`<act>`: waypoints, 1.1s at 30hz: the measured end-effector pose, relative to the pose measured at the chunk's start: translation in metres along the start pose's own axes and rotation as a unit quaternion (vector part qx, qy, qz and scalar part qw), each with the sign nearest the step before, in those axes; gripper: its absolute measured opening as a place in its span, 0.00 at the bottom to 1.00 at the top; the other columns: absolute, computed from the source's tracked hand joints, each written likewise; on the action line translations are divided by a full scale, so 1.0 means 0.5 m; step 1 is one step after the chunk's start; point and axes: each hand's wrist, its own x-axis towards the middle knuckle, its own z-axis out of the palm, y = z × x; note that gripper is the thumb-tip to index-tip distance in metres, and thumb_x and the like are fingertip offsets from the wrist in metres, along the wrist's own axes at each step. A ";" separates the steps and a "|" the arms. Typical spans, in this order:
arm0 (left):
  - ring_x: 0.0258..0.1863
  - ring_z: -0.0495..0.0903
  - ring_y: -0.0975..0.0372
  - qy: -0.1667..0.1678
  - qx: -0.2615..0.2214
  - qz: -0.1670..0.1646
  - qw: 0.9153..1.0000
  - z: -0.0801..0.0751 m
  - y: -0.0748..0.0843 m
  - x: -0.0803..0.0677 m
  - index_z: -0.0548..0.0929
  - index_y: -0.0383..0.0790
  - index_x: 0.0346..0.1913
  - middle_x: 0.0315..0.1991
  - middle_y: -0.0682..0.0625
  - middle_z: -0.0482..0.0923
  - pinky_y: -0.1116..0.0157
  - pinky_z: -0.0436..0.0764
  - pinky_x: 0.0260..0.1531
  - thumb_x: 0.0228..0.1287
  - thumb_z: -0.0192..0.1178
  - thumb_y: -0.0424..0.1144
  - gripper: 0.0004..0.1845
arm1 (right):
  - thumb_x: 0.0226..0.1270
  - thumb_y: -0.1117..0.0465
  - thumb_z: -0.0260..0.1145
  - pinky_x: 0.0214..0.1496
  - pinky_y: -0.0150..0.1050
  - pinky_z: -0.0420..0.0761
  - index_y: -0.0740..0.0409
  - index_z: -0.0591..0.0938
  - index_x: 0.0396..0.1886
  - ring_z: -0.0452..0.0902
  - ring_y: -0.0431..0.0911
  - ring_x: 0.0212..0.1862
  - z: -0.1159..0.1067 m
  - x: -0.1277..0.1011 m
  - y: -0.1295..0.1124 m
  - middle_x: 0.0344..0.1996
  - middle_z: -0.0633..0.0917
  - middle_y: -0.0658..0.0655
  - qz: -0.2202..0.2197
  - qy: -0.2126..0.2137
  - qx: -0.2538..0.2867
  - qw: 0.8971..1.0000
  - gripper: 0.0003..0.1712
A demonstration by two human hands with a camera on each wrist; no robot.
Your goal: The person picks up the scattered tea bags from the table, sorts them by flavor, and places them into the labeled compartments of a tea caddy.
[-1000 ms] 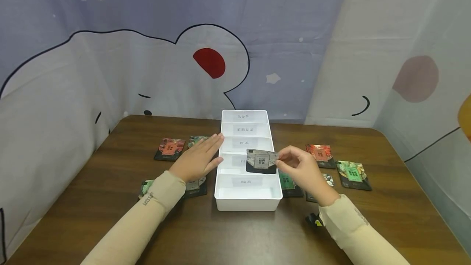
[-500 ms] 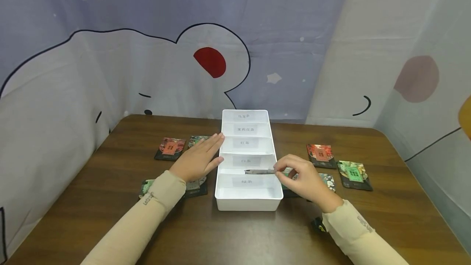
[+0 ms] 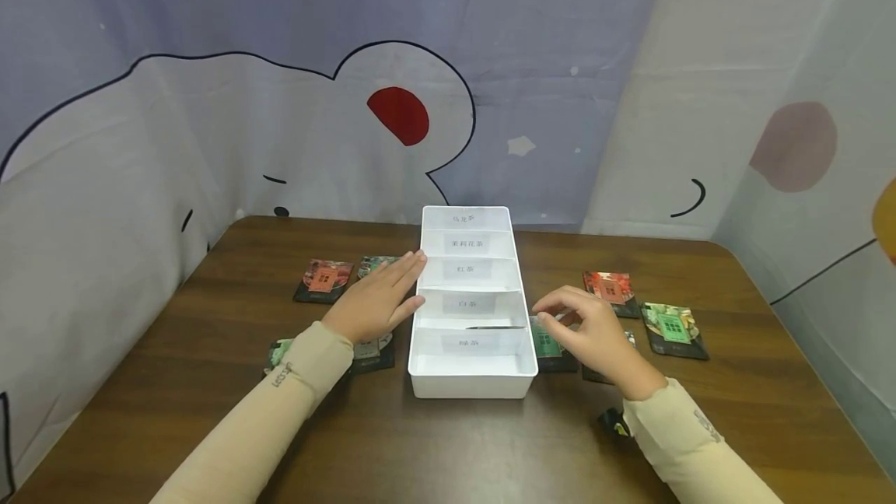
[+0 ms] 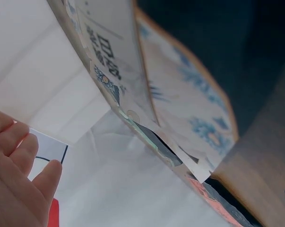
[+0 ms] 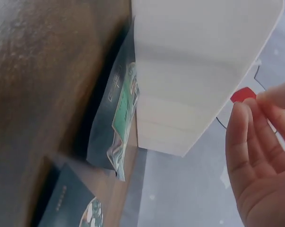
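Observation:
A long white box with labelled compartments stands in the middle of the table. In its second compartment from the front is a tea sachet, showing only as a thin dark edge. My left hand, fingers straight, rests at the box's left rim. My right hand hovers just outside the right rim, fingers loosely bent around nothing. Below it lies a green-labelled sachet, close against the box wall in the right wrist view. Another sachet is largely covered by the right hand in the head view.
Left of the box lie a red sachet, a green one, a grey one and another green one, some partly hidden. Farther right are a red sachet and a green one. A small black-and-yellow object sits by the right cuff.
My right hand lowered the grey sachet, tilting it edge-on, into the second compartment from the front, let go and drew back to the right. The left hand stayed at the rim.

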 end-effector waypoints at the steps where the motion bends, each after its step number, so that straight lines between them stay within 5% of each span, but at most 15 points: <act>1: 0.79 0.51 0.52 0.000 0.001 0.000 1.000 0.000 0.000 0.000 0.53 0.36 0.80 0.81 0.43 0.51 0.49 0.55 0.76 0.80 0.46 0.55 0.38 | 0.64 0.72 0.70 0.34 0.33 0.85 0.58 0.88 0.38 0.81 0.36 0.34 -0.002 0.001 0.001 0.35 0.87 0.53 0.012 0.003 -0.005 1.000 0.07; 11: 0.80 0.51 0.53 -0.004 0.002 -0.005 1.000 0.001 -0.002 0.001 0.53 0.36 0.81 0.81 0.44 0.50 0.48 0.56 0.76 0.81 0.43 0.56 0.37 | 0.66 0.68 0.69 0.42 0.37 0.85 0.64 0.86 0.43 0.86 0.46 0.39 -0.029 0.007 0.017 0.36 0.89 0.55 0.163 -0.049 -0.022 0.985 0.07; 19: 0.80 0.51 0.53 -0.004 0.005 -0.008 1.000 0.002 -0.001 0.001 0.53 0.37 0.81 0.81 0.45 0.50 0.49 0.55 0.76 0.80 0.43 0.57 0.38 | 0.69 0.66 0.66 0.33 0.38 0.85 0.72 0.82 0.50 0.86 0.49 0.32 -0.040 0.006 0.020 0.39 0.88 0.64 0.267 -0.081 -0.020 0.960 0.15; 33: 0.79 0.53 0.53 0.008 -0.001 -0.003 1.000 0.003 -0.002 0.000 0.54 0.36 0.80 0.80 0.44 0.52 0.48 0.57 0.76 0.80 0.44 0.56 0.37 | 0.69 0.67 0.65 0.32 0.42 0.88 0.79 0.78 0.53 0.86 0.49 0.30 -0.028 0.000 0.038 0.41 0.87 0.71 0.343 -0.110 -0.011 0.933 0.19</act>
